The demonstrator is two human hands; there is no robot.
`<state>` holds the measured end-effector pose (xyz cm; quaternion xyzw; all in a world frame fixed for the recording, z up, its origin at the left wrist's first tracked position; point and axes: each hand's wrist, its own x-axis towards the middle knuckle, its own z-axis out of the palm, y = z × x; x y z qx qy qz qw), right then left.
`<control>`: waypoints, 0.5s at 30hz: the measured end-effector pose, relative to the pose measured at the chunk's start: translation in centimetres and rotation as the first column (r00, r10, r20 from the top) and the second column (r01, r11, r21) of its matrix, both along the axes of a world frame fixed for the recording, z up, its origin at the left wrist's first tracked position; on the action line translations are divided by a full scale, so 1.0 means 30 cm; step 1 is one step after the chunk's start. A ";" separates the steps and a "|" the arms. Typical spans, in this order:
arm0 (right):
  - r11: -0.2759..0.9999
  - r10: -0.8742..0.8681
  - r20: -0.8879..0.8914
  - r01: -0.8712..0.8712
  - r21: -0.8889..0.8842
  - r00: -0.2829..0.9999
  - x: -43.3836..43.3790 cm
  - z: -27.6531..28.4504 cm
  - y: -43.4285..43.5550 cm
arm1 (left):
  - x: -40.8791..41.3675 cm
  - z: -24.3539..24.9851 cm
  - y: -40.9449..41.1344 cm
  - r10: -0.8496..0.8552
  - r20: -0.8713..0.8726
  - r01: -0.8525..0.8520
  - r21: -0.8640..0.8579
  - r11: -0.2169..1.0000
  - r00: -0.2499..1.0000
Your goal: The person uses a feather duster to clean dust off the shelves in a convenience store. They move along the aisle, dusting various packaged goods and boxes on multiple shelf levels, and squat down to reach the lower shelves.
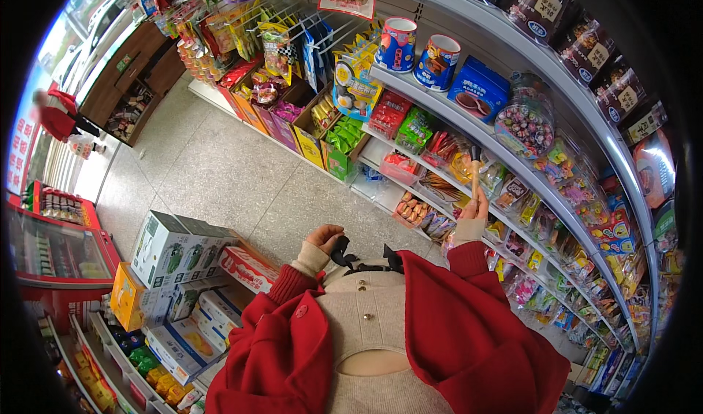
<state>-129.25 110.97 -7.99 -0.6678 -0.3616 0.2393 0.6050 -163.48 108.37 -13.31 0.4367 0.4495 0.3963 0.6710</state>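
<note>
My right hand (475, 207) grips the wooden handle of a small brush (475, 176), its dark bristle end pointing up toward the snack shelves. Behind the brush head lie packets in clear bins, among them an orange-yellow packet (462, 165) and red packets (441, 147). Green packets (415, 130) sit farther left on that level. Close to my waist is my left hand (325, 237), its fingers curled beside a black ribbon bow (341, 253). Whether those fingers hold anything is hard to see. Red coat sleeves (469, 254) cover both arms above beige cuffs.
Two blue tins (438, 62), a blue box (479, 90) and a candy jar (524, 125) stand on the upper shelf (417, 90). Stacked cartons (181, 249) are at my left, by a red-framed cooler (66, 249). Across the tiled floor (219, 155), a person (57, 117) carries a bag.
</note>
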 end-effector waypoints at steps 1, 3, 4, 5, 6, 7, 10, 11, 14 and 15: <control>0.999 -0.003 -0.069 0.005 0.032 0.998 -0.001 -0.001 -0.001 | 0.000 0.000 -0.001 0.001 0.001 -0.001 -0.004 1.000 1.000; 0.995 -0.001 -0.205 0.021 0.096 0.979 -0.007 0.006 -0.002 | 0.001 0.005 0.000 -0.003 0.002 0.003 -0.009 1.000 1.000; 0.997 0.013 -0.188 0.002 0.075 0.982 -0.012 0.012 -0.007 | 0.000 0.010 0.000 -0.007 0.002 0.007 -0.011 1.000 1.000; 0.998 0.027 -0.171 -0.018 0.054 0.985 -0.021 0.019 -0.018 | 0.000 0.016 -0.001 -0.011 0.002 0.011 -0.012 1.000 1.000; 0.999 0.039 -0.154 -0.034 0.035 0.987 -0.032 0.026 -0.028 | 0.002 0.024 0.003 -0.018 -0.031 0.018 -0.010 1.000 0.999; 0.996 0.084 -0.139 -0.081 0.031 0.987 -0.052 0.022 -0.040 | 0.005 0.034 0.006 -0.025 -0.064 0.024 -0.008 1.000 0.998; 0.968 0.249 -0.102 -0.243 0.066 0.963 -0.099 -0.038 -0.080 | 0.007 0.011 0.012 -0.034 -0.106 0.040 0.058 0.997 0.994; 0.955 0.295 -0.038 -0.293 0.041 0.955 -0.101 -0.074 -0.088 | 0.009 -0.005 0.012 -0.038 -0.109 0.048 0.092 0.995 0.993; 0.911 0.402 0.346 -0.407 -0.062 0.847 -0.078 -0.130 -0.105 | 0.027 -0.002 0.008 -0.028 -0.101 0.035 0.071 0.997 0.994; 0.910 0.387 0.464 -0.410 -0.055 0.797 -0.090 -0.114 -0.104 | 0.027 -0.004 -0.003 -0.018 -0.065 0.022 0.060 0.998 0.998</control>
